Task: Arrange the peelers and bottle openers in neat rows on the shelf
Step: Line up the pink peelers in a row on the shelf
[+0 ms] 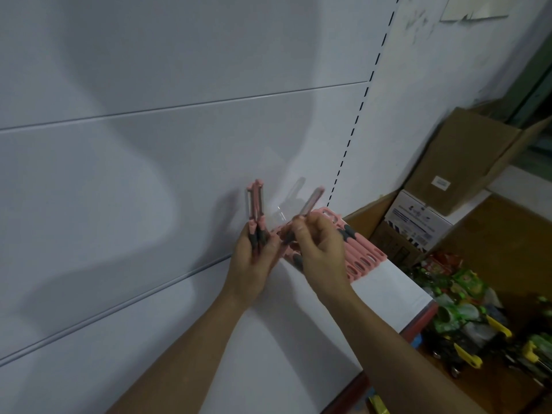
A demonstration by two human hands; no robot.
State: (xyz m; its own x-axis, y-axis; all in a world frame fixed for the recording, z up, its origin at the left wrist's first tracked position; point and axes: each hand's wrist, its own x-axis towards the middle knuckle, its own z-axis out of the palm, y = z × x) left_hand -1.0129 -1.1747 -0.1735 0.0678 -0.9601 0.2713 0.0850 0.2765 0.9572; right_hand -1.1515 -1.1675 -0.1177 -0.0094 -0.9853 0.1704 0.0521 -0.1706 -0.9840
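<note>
Head cam only, what I see:

- Left hand (254,264) is wrapped round a bundle of pink peelers (256,204), gripping the grey handle ends. The heads point up, roughly upright. Can't count them from here, at least two.
- Right hand (319,249) pinches a single pink peeler (312,200) near its lower end between thumb and fingertips. It's tilted up and to the right and motion-blurred.
- Hands are close together in front of the white back panel (149,144), the right one partly overlapping the left. I can't tell if they touch.
- There's a faint translucent shape between the bundle and the single peeler. Possibly clear wrapping, too blurred to call.
- Just behind the right hand, a row of pink peelers (363,255) lies flat on the shelf (388,294), side by side and touching, with the slotted ends toward the front edge. Some grey grips show at the back of the row.
- The shelf is white with a red edge strip (418,321) along the front. The row sits at its right end, next to the slotted upright (358,112).
- Right of the shelf, an open cardboard box (466,156) leans above a white printed box (418,222).
- Below the shelf front there are green packets (460,297) and yellow-handled tools (469,355), all jumbled. I can't make out the tool type.
</note>
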